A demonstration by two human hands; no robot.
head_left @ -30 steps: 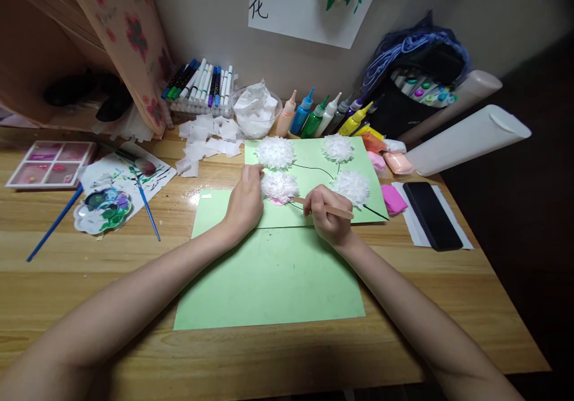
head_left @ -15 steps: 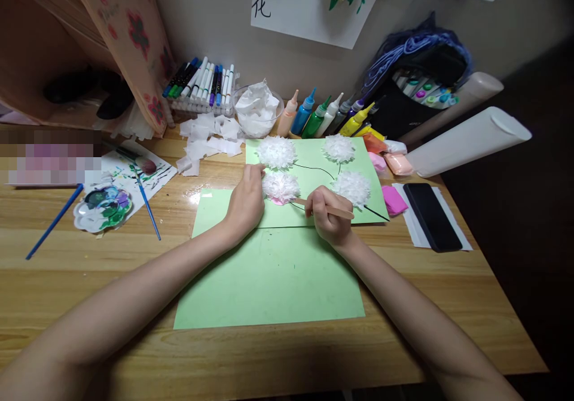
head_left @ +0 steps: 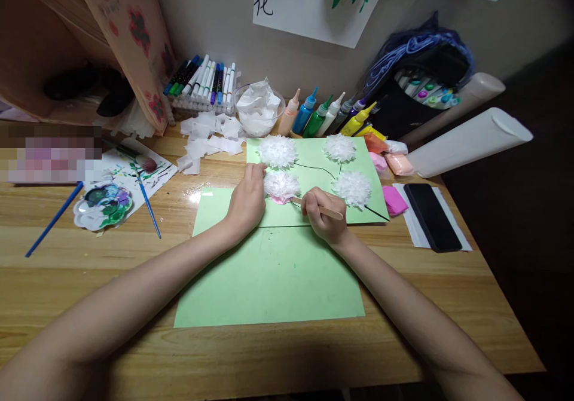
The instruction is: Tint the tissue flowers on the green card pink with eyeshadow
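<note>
My right hand (head_left: 326, 214) grips a wooden craft stick (head_left: 330, 212) like a pen. Its far end reaches the lower edge of the lower-left white tissue-paper flower (head_left: 281, 183), where a pink patch (head_left: 282, 199) shows. My left hand (head_left: 248, 196) rests on the left edge of the light green sheet (head_left: 309, 217), its slightly bent fingers beside that flower; the thumb is mostly hidden. Fluffy white flowers also sit at upper left (head_left: 277, 151), upper right (head_left: 339, 147) and lower right (head_left: 353, 188), with thin black lines drawn between them.
Another green sheet (head_left: 269, 287) lies underneath. Behind stand glue-like paint bottles (head_left: 320, 120), a bowl of white paper (head_left: 259, 111) and markers (head_left: 206, 81). A paint palette (head_left: 102, 207) and brushes (head_left: 149, 201) lie left; a phone (head_left: 433, 217) and pink clay packet (head_left: 394, 201) lie right.
My right hand has shifted slightly left with the craft stick, closer to the lower-left flower. My left hand stays in place.
</note>
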